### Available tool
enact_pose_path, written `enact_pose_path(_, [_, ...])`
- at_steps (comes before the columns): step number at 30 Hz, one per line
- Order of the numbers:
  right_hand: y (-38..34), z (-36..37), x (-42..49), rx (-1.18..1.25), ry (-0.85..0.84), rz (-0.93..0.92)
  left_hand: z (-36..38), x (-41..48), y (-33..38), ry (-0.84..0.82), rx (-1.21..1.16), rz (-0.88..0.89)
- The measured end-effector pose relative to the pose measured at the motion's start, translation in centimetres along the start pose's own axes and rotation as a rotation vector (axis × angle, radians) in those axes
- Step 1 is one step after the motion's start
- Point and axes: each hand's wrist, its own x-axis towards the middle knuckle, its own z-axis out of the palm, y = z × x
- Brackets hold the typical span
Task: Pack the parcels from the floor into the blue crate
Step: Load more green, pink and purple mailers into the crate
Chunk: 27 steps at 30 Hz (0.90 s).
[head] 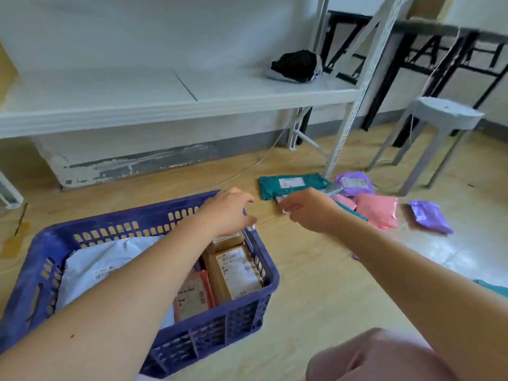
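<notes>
Blue slotted plastic crate (82, 235) on the wooden floor holds a white mailer bag (104, 257), a pink packet (192, 295) and brown labelled boxes (236, 270). Left hand (228, 213) hovers over its far right corner, fingers relaxed, empty. Right hand (308, 210) is beside the teal parcel (291, 184), purple parcel (353, 182) and pink parcel (378, 209) on the floor; grip cannot be told.

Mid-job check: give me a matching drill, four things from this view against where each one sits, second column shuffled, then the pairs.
Things:
1 teal parcel
2 brown parcel
3 black bundle
4 grey stool

Places:
A on the white shelf
B inside the blue crate
C standing on the floor at the far right
D flat on the floor by the shelf post

Pairs: 1-D, 2-B, 3-A, 4-C
</notes>
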Motion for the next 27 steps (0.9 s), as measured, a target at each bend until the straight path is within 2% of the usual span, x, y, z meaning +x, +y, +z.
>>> enact_pose_path(15, [13.3,-9.0,-11.1,0.216,0.373,0.334,1.6,0.9,16.9,0.034,0.007,0.347])
enact_pose_path(27, [22.9,-7.7,-11.1,0.283,0.435,0.468,8.6,6.4,23.1,0.176,0.009,0.455])
